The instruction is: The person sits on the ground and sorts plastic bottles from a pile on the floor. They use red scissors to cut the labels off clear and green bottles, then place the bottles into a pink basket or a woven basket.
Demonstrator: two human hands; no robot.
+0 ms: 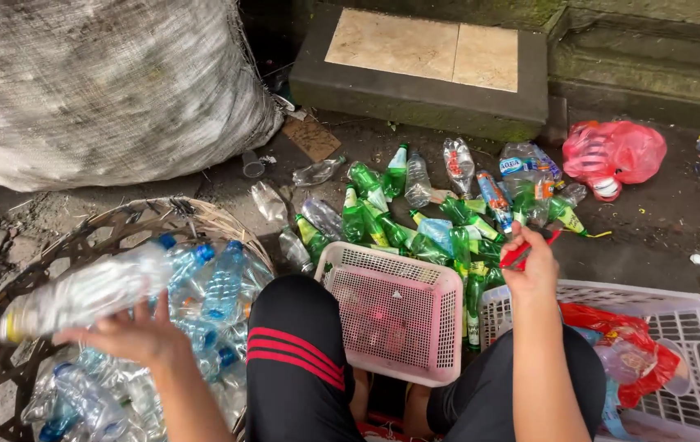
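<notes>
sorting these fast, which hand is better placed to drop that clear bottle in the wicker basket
Left, probably. The left hand already grips the clear plastic bottle directly above the wicker basket of similar bottles. The right hand holds a red cutter over on the opposite side, near the green bottles.

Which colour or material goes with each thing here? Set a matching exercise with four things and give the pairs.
Things:
1. Small crate between the knees
2. Round basket holding bottles
3. Big sack
4. Thin tool in the right hand

Descriptions:
A. grey woven fabric
B. red
C. pink plastic
D. brown wicker

Pairs: 1-C, 2-D, 3-A, 4-B
</notes>
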